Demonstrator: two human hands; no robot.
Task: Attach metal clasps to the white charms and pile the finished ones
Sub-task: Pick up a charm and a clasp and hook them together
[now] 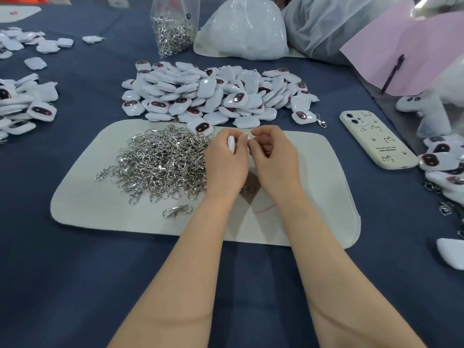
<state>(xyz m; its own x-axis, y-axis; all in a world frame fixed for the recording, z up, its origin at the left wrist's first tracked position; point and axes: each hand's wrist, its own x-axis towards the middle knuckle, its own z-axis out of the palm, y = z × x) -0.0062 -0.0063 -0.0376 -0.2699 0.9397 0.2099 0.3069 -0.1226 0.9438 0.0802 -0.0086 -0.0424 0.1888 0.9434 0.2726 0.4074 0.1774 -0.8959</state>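
Everywhere across the frame a dark blue cloth (75,259) covers the table, and nothing of the room shows beyond the bags along the top edge. At centre lies a pale felt mat (313,197) with rounded corners, bearing a heap of metal clasps (160,162) on its left half and one loose clasp (177,210) just below the heap. Above the mat's right half the left hand (226,164) is curled closed around a white charm (231,144), held on edge, while the right hand (273,159) pinches a thin metal ring (249,137) between fingertip and thumb, right against the charm. Behind the mat sits a big pile of white charms (213,91), many showing a dark oval face. More charms lie at the left edge (22,106), the upper left (25,41) and the right edge (442,162). A clear bag of clasps (173,33) stands at top centre beside a white plastic bag (243,31). At right lie a cream phone (376,139), pink paper (401,46) and a dark pen (393,74).
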